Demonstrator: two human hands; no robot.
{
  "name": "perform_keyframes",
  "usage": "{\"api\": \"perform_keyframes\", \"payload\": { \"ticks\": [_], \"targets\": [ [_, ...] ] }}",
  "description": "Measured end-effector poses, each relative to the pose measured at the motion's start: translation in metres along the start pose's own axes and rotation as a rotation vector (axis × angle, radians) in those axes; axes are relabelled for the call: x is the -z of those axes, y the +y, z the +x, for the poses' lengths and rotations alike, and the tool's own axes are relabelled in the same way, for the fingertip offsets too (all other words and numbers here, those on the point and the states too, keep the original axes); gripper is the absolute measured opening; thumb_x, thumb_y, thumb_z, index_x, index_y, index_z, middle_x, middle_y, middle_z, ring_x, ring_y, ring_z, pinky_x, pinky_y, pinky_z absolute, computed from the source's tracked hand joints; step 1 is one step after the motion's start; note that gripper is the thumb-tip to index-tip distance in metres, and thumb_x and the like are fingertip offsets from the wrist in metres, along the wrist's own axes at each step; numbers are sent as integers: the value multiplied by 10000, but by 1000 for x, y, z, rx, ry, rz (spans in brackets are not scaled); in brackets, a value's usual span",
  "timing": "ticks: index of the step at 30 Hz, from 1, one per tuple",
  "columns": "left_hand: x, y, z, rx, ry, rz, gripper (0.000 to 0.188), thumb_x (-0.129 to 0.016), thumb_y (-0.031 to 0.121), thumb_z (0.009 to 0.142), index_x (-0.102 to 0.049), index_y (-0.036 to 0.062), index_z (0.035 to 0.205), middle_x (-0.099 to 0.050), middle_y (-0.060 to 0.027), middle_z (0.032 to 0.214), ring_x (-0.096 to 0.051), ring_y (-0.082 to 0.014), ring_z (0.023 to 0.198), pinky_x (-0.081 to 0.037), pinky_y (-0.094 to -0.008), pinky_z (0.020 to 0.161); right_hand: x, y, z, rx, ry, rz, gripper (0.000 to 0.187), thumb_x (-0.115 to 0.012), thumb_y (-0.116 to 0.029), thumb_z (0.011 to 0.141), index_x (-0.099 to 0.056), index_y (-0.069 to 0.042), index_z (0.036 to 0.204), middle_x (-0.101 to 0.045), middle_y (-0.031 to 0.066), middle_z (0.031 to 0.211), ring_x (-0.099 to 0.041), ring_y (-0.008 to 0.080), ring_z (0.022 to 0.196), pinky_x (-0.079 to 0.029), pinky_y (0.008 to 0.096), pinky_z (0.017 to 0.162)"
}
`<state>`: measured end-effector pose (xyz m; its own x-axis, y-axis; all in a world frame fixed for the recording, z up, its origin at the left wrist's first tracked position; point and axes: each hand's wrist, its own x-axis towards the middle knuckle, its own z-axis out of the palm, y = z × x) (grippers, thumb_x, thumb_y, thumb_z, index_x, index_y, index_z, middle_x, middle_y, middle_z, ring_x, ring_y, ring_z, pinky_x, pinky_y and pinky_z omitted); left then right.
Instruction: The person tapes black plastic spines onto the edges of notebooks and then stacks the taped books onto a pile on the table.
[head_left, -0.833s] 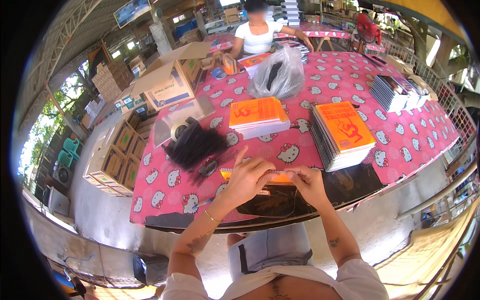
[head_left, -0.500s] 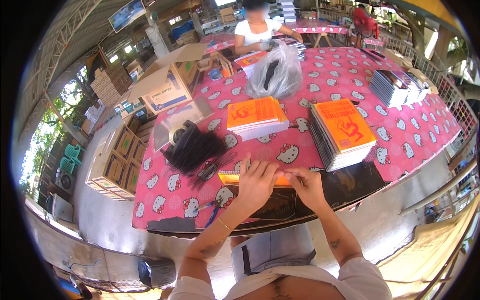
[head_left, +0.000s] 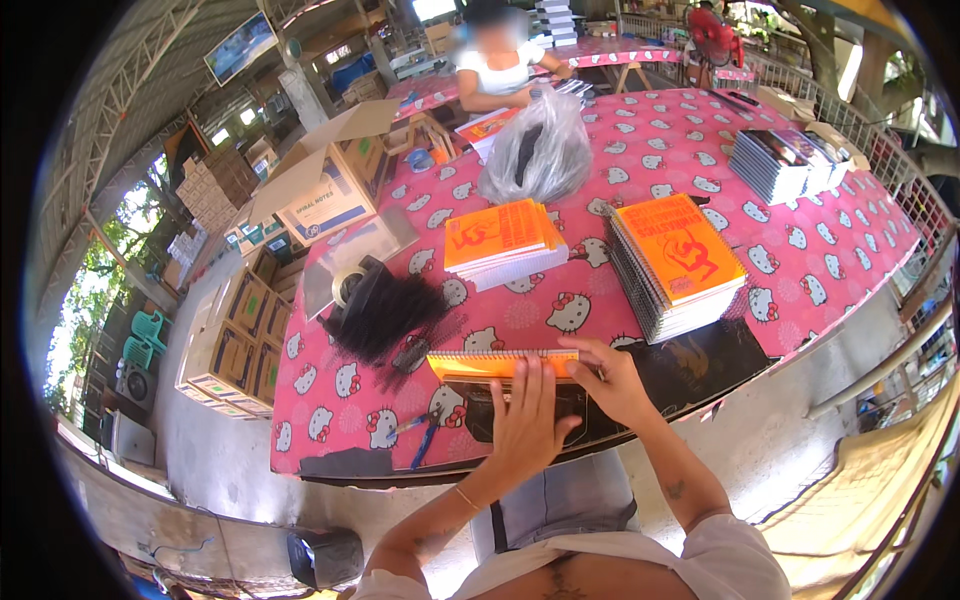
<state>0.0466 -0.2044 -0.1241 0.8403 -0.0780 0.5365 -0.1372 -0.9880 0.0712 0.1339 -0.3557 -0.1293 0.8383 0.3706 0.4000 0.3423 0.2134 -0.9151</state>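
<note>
An orange spiral notebook (head_left: pixel 455 367) stands near the table's front edge, its coil edge upward and facing away from me. My left hand (head_left: pixel 525 415) lies against it with fingers stretched out and thumb apart, gripping nothing. At the right end of the coil, my right hand (head_left: pixel 605 380) pinches with thumb and forefinger; the very tip of the coil is hidden there. Beyond the hands rests a short pile of orange-covered page blocks (head_left: pixel 505 240). A taller stack of orange spiral notebooks (head_left: pixel 680 260) is to the right. Loose black coils (head_left: pixel 390 312) are heaped at the left.
A blue-handled tool (head_left: pixel 425 440) lies left of my left hand. A tape roll (head_left: pixel 349 286) sits by the coils, and a clear plastic bag (head_left: pixel 540 155) stands farther back. An open carton (head_left: pixel 330 190) flanks the table. Across it, a person (head_left: pixel 500 75) handles papers.
My left hand has slid down off the coil edge and flattened against the notebook, uncovering the coil. My right hand stays at the right end. The view has shifted slightly.
</note>
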Motion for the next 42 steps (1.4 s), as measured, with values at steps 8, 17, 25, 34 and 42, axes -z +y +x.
{"api": "perform_keyframes", "payload": {
  "ticks": [8,17,25,34,42],
  "targets": [
    [-11,6,-18,-34,-23,-6,877,-498,554,1002,-312,-107,1549,-295,-319,1624,-249,-450,1541,-114,-673,1208,1,18,-4,-53,-35,41,297,-711,-55,954,-705,-21,1248,-778,118,961,-694,87,817,-550,260,711],
    [-1,0,-7,-2,0,-8,767,-452,475,1052,-308,-72,1571,-282,-245,1663,-210,-393,1575,-61,-657,1223,0,1,-3,10,-16,-147,197,-713,-97,967,-741,-24,1148,-738,79,835,-568,43,648,-466,253,586],
    [36,-37,44,-73,-199,-339,333,-633,279,1001,-640,45,1238,-713,-131,1171,-673,-310,1117,-209,-595,1208,8,-9,0,9,-79,-143,161,-725,-137,965,-743,-27,1082,-643,67,688,-497,64,569,-408,290,525],
    [3,0,18,-25,-25,-55,856,-350,585,1059,-308,-115,1551,-275,-340,1625,-211,-466,1552,-67,-670,1216,8,3,1,20,-41,-223,203,-729,-182,957,-730,-16,1075,-653,128,737,-516,117,572,-433,311,553],
    [1,2,15,-56,-14,-64,848,-336,578,1066,-302,-116,1553,-283,-320,1632,-222,-449,1553,-73,-628,1230,6,-2,3,-55,-76,-306,204,-733,-187,948,-738,-23,1070,-674,130,758,-513,160,568,-440,318,564]
  ]
}}
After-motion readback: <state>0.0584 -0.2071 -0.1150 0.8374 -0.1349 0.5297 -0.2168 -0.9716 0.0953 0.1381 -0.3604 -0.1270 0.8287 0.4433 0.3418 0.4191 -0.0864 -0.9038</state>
